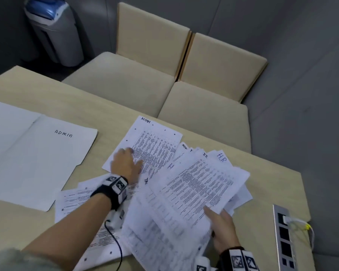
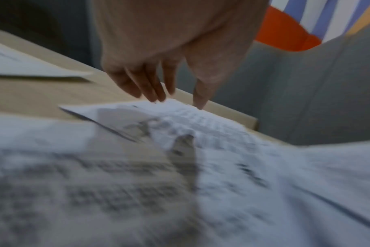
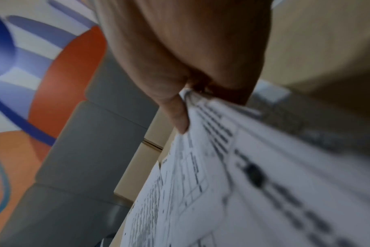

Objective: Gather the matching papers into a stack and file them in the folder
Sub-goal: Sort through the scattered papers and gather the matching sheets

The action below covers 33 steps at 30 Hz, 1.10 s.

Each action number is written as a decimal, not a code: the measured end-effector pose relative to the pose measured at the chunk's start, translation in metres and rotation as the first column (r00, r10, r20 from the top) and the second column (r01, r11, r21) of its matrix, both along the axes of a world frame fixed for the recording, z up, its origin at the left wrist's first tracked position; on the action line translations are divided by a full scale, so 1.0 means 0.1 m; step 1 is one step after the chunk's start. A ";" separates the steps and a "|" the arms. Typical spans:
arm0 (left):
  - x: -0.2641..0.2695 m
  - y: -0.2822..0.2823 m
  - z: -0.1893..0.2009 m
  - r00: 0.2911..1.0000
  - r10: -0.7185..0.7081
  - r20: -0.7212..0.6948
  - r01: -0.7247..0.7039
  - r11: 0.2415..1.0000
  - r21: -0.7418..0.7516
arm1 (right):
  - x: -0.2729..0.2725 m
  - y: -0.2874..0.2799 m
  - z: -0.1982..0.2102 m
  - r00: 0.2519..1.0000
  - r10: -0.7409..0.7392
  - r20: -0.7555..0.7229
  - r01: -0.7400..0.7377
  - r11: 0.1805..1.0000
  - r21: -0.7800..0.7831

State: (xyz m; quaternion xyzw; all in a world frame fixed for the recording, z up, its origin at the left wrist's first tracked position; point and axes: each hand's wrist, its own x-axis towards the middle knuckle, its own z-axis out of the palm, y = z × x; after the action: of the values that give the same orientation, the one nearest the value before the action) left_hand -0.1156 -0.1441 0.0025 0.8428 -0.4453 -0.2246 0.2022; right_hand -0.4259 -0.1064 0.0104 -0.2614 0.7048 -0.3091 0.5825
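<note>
Left arm stretched out across the worktop [image 1: 37, 89], and the left hand [image 1: 125, 163] is palm-down, fingers [image 2: 146, 83] straight and loosely spread, tips touching the sheet marked ADMIN [image 1: 155, 141]. That sheet lies flat near the far edge, just beside the fan of other pages. From the wrist camera the fingertips are on the paper's far end, thumb set apart from the rest; nothing is curled around anything there.

Over on the other side, the right hand [image 1: 222, 229] is clamped on a fanned bundle of papers [image 1: 194, 188], thumb [image 3: 180, 115] on top, the other fingers hidden beneath, pinching the near corner. The bundle is lifted off the worktop and tilted, its tops splayed out, one headed H.R, another I.T.

More printed sheets [image 1: 76, 196] lie loose under the left forearm. The folder [image 1: 33, 157], labelled ADMIN, sits open and flat to the left, well apart from both hands. A power strip [image 1: 283, 237] lies at the right edge of the worktop, two beige chairs [image 1: 164, 75] tucked in beyond and a bin [image 1: 53, 30] in the corner.
</note>
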 end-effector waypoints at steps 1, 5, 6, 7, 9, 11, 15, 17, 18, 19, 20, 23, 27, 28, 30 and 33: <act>0.18 -0.06 -0.04 0.991 0.068 0.118 -0.072 0.997 0.035 | -0.03 0.00 0.13 0.999 0.034 0.002 -0.034 0.999 -0.035; 0.61 -0.16 -0.19 0.980 0.107 0.166 -0.150 0.950 0.273 | -0.19 -0.05 0.63 0.993 0.099 0.063 -0.086 0.980 -0.177; 0.65 -0.18 -0.22 0.992 0.110 0.061 -0.122 0.961 0.247 | -0.28 -0.08 0.65 0.992 0.088 0.086 -0.069 0.977 -0.203; 0.67 -0.22 -0.22 0.995 0.091 -0.040 -0.080 0.971 0.225 | -0.35 -0.10 0.67 0.993 0.047 0.110 -0.023 0.978 -0.207; 0.68 -0.25 -0.18 0.993 0.006 -0.117 0.023 0.969 0.246 | -0.44 -0.14 0.62 0.990 -0.029 0.140 0.057 0.977 -0.207; 0.67 -0.24 -0.15 0.994 -0.077 -0.077 0.092 0.970 0.223 | -0.49 -0.17 0.59 0.983 -0.088 0.161 0.121 0.971 -0.204; 0.74 -0.07 -0.07 0.988 0.017 -0.155 -0.012 0.999 0.032 | -0.48 -0.25 0.68 0.990 -0.092 0.103 0.119 0.946 -0.301; 0.82 0.01 0.08 0.962 0.054 -0.268 -0.077 0.994 -0.075 | -0.44 -0.31 0.91 0.994 -0.083 0.076 0.105 0.923 -0.371; 0.89 0.04 0.17 0.943 0.063 -0.327 -0.110 0.986 -0.126 | -0.44 -0.34 1.04 0.996 -0.072 0.054 0.088 0.910 -0.406; 0.95 0.06 0.28 0.925 0.064 -0.375 -0.142 0.973 -0.184 | -0.43 -0.38 1.18 0.997 -0.065 0.041 0.076 0.894 -0.441; 1.02 0.08 0.39 0.904 0.060 -0.424 -0.175 0.955 -0.238 | -0.42 -0.41 1.31 0.998 -0.063 0.031 0.070 0.875 -0.479; 1.24 0.17 0.68 0.775 0.013 -0.632 -0.245 0.928 -0.282 | -0.39 -0.46 1.61 0.994 -0.101 -0.034 0.063 0.817 -0.574; 1.22 0.35 0.68 0.838 -0.065 -0.542 0.012 0.995 -0.100 | -0.35 -0.46 1.68 0.965 -0.233 -0.123 0.106 0.770 -0.629; 1.14 0.40 0.59 0.916 -0.158 -0.369 0.166 0.986 -0.010 | -0.33 -0.44 1.66 0.965 -0.242 -0.104 0.120 0.755 -0.644; 0.93 0.54 0.31 0.932 -0.351 -0.093 0.363 0.906 0.220 | -0.29 -0.43 1.58 0.972 -0.233 -0.033 0.160 0.754 -0.637; 0.65 0.81 -0.09 0.934 -0.355 0.031 0.334 0.903 0.269 | -0.23 -0.34 1.16 0.974 -0.220 0.059 0.221 0.854 -0.471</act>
State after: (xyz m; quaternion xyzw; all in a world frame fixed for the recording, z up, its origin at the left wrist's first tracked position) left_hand -0.0503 -0.0634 -0.0065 0.7781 -0.5618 -0.2795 0.0295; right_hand -0.4490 -0.1408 0.1263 -0.3132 0.6320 -0.5371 0.4626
